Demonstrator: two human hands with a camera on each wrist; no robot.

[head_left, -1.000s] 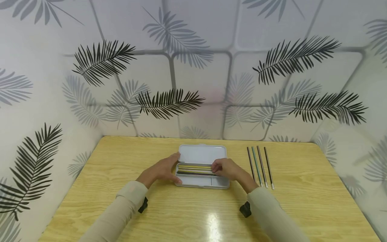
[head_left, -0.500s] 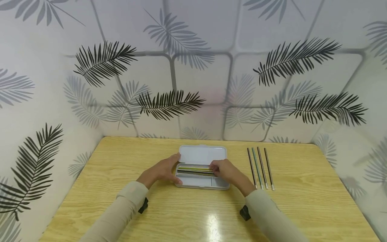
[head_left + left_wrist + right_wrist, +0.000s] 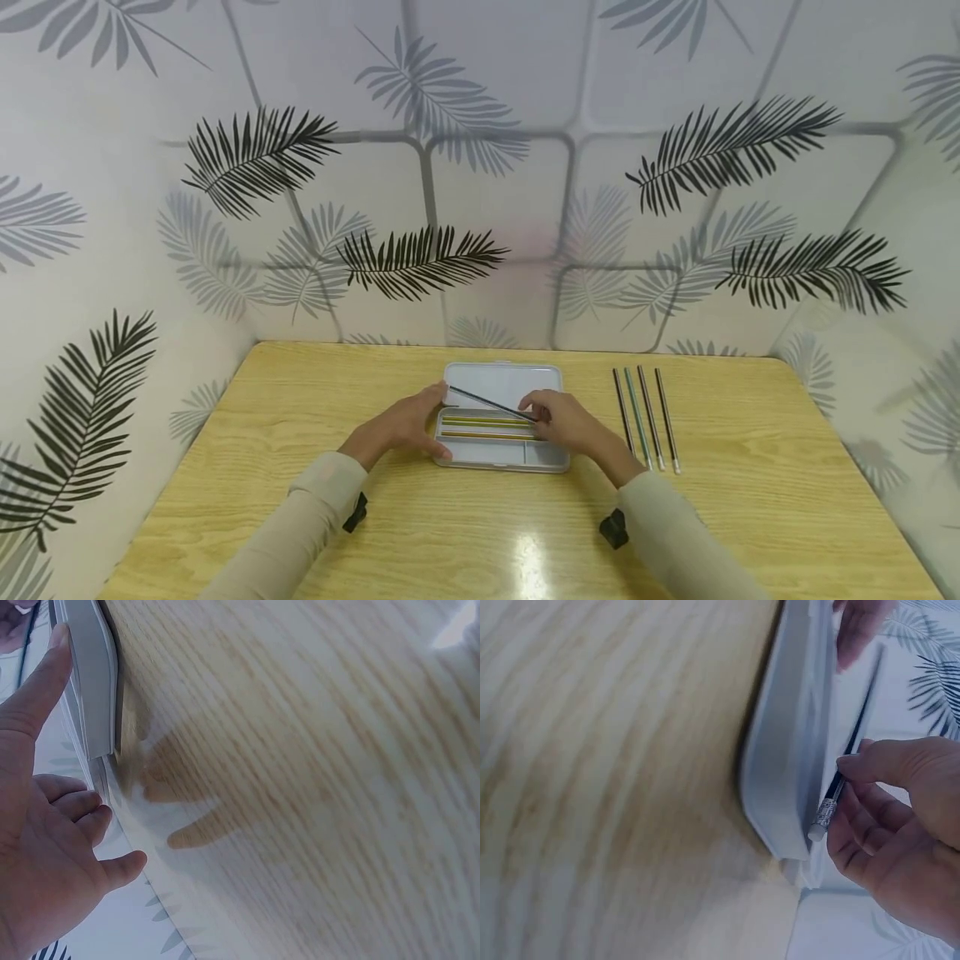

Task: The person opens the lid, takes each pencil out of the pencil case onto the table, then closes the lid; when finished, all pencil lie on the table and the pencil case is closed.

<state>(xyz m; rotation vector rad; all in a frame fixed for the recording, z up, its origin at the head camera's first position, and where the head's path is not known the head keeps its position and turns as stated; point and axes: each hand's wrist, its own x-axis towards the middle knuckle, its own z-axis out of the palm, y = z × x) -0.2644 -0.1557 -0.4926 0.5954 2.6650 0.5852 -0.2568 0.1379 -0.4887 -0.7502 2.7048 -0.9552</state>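
Dark pencil [image 3: 856, 729] in right grip [image 3: 564, 422]

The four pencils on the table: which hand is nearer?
Right. The right hand holds a dark pencil at the end of the case nearest the four pencils; the left hand is at the opposite end, farther off.

The right hand [image 3: 564, 421] pinches a dark pencil [image 3: 483, 402], which slants away to its left, the far end near the left hand's [image 3: 401, 429] fingers. The left hand lies spread against the left side of an open pale case [image 3: 480, 452]. Between the hands, yellow pencils [image 3: 487, 422] lie in the case's rear compartment; the raised lid [image 3: 510, 379] is just beyond them. Right of the right hand, four pencils [image 3: 637, 417] lie side by side on the wooden table [image 3: 450, 542].
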